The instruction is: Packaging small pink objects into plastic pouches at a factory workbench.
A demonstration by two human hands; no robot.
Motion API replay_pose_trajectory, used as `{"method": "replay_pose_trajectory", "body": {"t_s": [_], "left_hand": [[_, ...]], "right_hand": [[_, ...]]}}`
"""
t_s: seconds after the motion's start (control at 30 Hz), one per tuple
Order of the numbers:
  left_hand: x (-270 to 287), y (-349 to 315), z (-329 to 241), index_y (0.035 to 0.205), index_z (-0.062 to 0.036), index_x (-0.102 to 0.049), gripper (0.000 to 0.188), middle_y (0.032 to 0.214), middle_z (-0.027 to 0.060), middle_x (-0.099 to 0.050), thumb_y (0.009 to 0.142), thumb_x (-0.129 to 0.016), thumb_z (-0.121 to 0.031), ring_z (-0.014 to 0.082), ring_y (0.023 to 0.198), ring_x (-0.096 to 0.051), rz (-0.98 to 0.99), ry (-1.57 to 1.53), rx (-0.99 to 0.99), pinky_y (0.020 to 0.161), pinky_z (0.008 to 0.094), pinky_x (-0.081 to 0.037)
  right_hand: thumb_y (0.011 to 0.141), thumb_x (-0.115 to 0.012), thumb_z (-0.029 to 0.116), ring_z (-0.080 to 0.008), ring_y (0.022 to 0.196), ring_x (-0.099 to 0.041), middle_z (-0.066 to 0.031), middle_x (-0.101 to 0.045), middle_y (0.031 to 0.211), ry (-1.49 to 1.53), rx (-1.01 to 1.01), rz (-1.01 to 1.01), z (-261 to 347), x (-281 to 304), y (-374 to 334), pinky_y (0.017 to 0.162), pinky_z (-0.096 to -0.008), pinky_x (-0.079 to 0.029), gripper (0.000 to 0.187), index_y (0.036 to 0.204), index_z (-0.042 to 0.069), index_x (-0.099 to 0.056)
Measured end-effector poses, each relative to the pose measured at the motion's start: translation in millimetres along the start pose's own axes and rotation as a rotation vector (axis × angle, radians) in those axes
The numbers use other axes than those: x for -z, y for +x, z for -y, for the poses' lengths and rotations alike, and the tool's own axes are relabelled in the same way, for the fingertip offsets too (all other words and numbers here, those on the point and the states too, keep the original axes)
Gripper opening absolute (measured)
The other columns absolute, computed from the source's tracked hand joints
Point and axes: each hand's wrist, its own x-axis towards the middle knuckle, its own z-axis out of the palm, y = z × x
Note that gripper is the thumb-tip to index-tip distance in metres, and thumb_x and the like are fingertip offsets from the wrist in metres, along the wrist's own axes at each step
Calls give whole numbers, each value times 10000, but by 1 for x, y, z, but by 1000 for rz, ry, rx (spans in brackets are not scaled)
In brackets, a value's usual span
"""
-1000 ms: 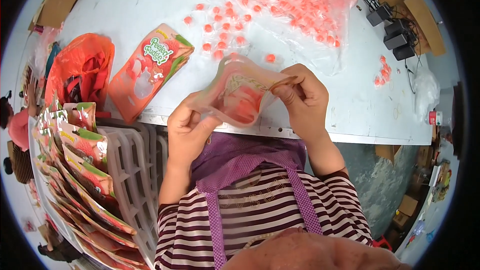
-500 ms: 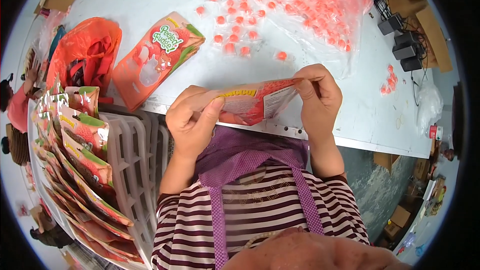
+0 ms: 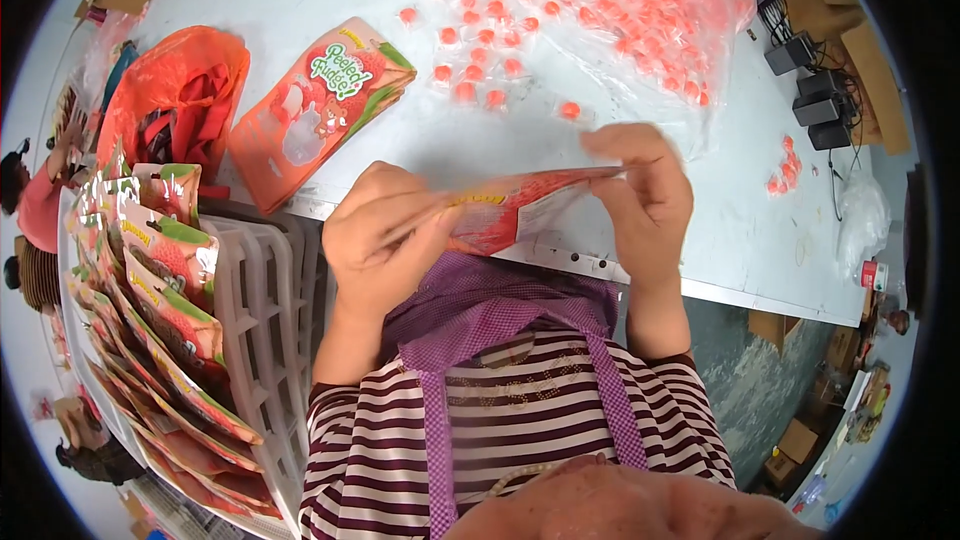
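A flat pink-red candy pouch point(image 3: 505, 208) is held over the table's front edge, its printed side tilted steeply and partly blurred. My left hand point(image 3: 385, 230) pinches its left end between thumb and fingers. At the pouch's right corner is my right hand point(image 3: 645, 180); its thumb and fingers are parted and smeared by motion, with the corner in the gap between them. Beyond my left hand, a stack of similar pouches point(image 3: 310, 110) lies on the table. Wrapped red candies point(image 3: 478, 55) are scattered past the held pouch.
A large clear bag of candies point(image 3: 640, 15) spreads across the far table point(image 3: 770, 260). At left are a red plastic bag point(image 3: 175, 70) and a white crate point(image 3: 255, 310) with upright pouches point(image 3: 165, 300). Black power adapters point(image 3: 820, 105) and cables stand at far right.
My right fingers have lifted and parted from their pinch on the pouch's corner. The pouch has tipped flatter toward edge-on, and my left hand has shifted slightly left.
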Motion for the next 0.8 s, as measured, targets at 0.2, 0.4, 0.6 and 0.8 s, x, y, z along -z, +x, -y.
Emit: {"method": "replay_pose_trajectory", "body": {"t_s": [0.2,0.4,0.6,0.8], "left_hand": [[6,-1,-21,813,2,-664,327,772,60,-584,495,-742,7,215,645,-543,88,213,-331,569,303,-471],[3,-12,-37,859,-1,-664,284,777,82,-583,596,-753,-57,236,672,-541,169,188,-117,587,313,-450],[2,-23,-34,863,-7,-666,303,787,79,-602,580,-758,-65,231,675,-551,149,143,-152,597,312,-456],[11,-23,-36,843,16,-664,266,781,85,-609,610,-718,-102,247,680,-562,173,107,-224,596,327,-471]], "right_hand": [[595,-731,83,-186,808,-585,19,-595,783,-749,426,377,53,1,13,953,-450,-362,236,807,125,-637],[598,-654,-8,-171,660,-527,3,-517,699,-632,426,483,44,-1,1,936,-453,-374,228,795,96,-601],[583,-598,-68,-198,650,-514,-26,-510,717,-649,486,485,40,-11,-6,926,-460,-380,250,784,71,-542],[596,-627,-46,-234,646,-510,-52,-525,716,-537,489,517,34,-2,0,767,-395,-456,240,809,54,-579]]}}
